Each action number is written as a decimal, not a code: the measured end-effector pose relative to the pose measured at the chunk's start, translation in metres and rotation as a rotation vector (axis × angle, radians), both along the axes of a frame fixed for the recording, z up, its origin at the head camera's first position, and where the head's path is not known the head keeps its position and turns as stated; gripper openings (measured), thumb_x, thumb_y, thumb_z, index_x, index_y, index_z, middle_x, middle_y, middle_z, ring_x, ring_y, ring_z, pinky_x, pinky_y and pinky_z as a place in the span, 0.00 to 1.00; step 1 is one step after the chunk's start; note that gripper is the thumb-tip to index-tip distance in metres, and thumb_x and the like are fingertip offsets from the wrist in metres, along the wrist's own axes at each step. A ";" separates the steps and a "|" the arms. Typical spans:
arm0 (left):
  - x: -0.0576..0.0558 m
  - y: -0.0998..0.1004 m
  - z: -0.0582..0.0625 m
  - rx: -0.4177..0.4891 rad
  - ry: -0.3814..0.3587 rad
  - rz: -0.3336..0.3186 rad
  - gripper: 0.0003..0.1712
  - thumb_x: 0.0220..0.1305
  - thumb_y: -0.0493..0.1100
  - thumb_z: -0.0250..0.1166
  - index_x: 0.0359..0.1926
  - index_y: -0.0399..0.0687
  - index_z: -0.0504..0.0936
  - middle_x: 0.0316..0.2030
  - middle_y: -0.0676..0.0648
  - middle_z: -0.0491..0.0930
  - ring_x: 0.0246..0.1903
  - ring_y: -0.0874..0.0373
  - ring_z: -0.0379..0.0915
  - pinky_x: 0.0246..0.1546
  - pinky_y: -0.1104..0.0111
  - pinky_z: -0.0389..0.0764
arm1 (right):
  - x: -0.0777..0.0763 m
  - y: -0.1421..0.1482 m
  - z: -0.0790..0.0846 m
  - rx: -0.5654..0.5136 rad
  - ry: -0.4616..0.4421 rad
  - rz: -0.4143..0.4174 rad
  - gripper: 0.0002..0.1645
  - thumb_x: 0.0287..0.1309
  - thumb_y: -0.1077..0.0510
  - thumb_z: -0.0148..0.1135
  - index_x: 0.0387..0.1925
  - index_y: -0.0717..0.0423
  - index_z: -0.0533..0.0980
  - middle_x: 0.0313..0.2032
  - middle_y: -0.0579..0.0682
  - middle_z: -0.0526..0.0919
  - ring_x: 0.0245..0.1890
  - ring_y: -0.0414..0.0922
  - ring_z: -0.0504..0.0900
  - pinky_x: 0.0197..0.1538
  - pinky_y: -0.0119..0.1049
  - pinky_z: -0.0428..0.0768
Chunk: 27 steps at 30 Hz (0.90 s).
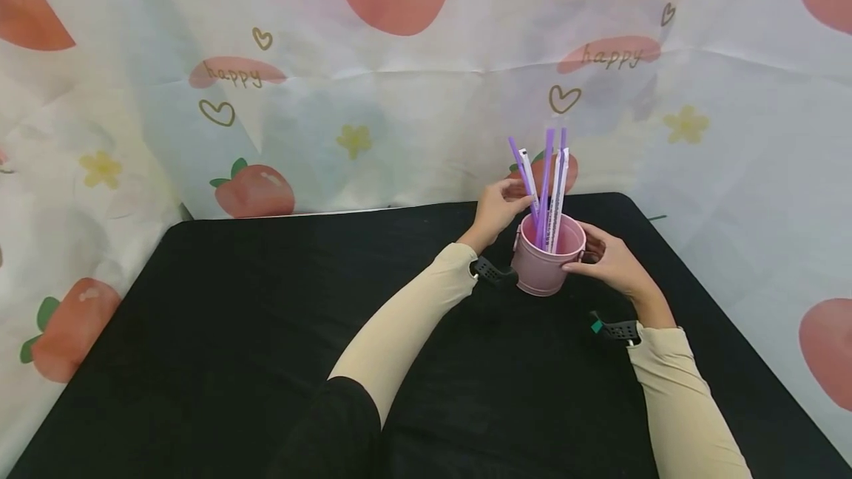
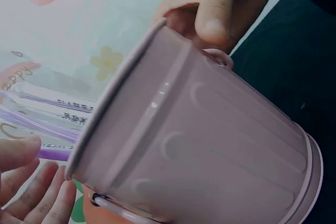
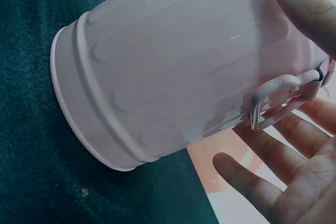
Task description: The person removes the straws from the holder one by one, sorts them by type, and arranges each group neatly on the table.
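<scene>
A pink bucket [image 1: 541, 272] stands near the far edge of the black table, several purple and white-wrapped straws [image 1: 549, 183] upright in it. My right hand [image 1: 615, 268] holds the bucket by its right side, thumb in front near the rim and fingers behind, by the small side handle [image 3: 278, 90]. Left of the straws is my left hand [image 1: 497, 209], its thumb overlapping the leftmost ones. In the left wrist view its other fingers [image 2: 50, 195] extend loosely toward the rim, and the thumb hides part of a purple straw [image 2: 55, 153].
Black cloth covers the table [image 1: 220, 331]. Behind it hangs a pale curtain [image 1: 433, 109] printed with fruit, hearts and flowers. Dark straps are on both wrists, with the left wrist strap [image 1: 494, 272] close to the bucket.
</scene>
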State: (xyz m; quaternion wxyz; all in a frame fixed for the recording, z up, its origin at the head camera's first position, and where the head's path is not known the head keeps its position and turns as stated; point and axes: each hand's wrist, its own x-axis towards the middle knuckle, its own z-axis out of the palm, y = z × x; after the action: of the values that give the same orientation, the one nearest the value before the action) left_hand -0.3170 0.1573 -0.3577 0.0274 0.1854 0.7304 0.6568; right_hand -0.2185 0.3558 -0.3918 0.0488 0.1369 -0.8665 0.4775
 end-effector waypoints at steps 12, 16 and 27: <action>0.005 0.005 0.000 -0.038 -0.008 0.045 0.14 0.60 0.36 0.65 0.46 0.32 0.82 0.41 0.37 0.84 0.40 0.50 0.84 0.37 0.75 0.83 | -0.001 0.001 -0.001 -0.017 -0.003 0.013 0.45 0.52 0.64 0.68 0.68 0.62 0.57 0.60 0.65 0.69 0.48 0.21 0.73 0.48 0.13 0.73; 0.007 0.005 0.003 0.007 -0.030 0.043 0.15 0.61 0.36 0.63 0.48 0.31 0.81 0.42 0.36 0.84 0.39 0.49 0.84 0.35 0.76 0.83 | 0.000 0.000 0.000 -0.019 -0.005 0.012 0.44 0.52 0.64 0.67 0.68 0.62 0.57 0.59 0.61 0.70 0.48 0.22 0.73 0.48 0.14 0.73; 0.006 0.000 0.019 0.058 0.015 0.056 0.16 0.64 0.33 0.59 0.51 0.28 0.78 0.42 0.33 0.83 0.39 0.44 0.83 0.40 0.65 0.85 | 0.000 0.000 0.001 -0.026 -0.017 0.012 0.44 0.52 0.64 0.67 0.68 0.63 0.57 0.55 0.40 0.71 0.47 0.22 0.74 0.48 0.13 0.73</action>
State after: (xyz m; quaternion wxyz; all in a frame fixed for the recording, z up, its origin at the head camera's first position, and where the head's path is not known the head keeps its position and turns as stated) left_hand -0.3106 0.1571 -0.3387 -0.0019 0.1703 0.7161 0.6769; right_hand -0.2190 0.3560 -0.3910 0.0402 0.1375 -0.8598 0.4902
